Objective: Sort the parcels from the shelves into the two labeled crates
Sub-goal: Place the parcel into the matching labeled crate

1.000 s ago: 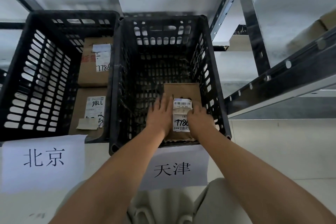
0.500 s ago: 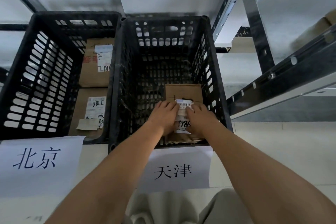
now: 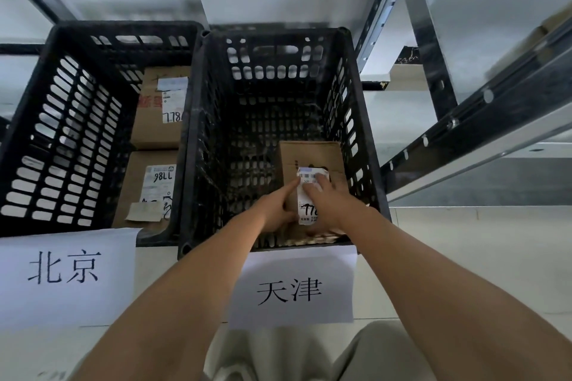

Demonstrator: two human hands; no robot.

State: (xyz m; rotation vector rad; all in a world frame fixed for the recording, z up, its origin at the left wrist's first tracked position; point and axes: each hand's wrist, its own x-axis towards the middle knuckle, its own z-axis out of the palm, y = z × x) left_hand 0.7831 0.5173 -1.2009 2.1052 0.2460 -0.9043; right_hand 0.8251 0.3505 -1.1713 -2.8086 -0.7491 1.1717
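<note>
Both hands, left (image 3: 280, 210) and right (image 3: 329, 206), grip a parcel (image 3: 312, 161) inside the right crate (image 3: 278, 37). Step in hand: placement. Next: release, withdraw, fetch another from the shelves.

Both bare forearms reach forward and down, converging toward the middle. Left hand (image 3: 276, 209) lies palm inward, index finger stretched forward, the other fingers curled underneath. Right hand (image 3: 328, 206) sits just beside it, palm down, fingers spread and bent at the knuckles. The two hands are nearly touching.
</note>
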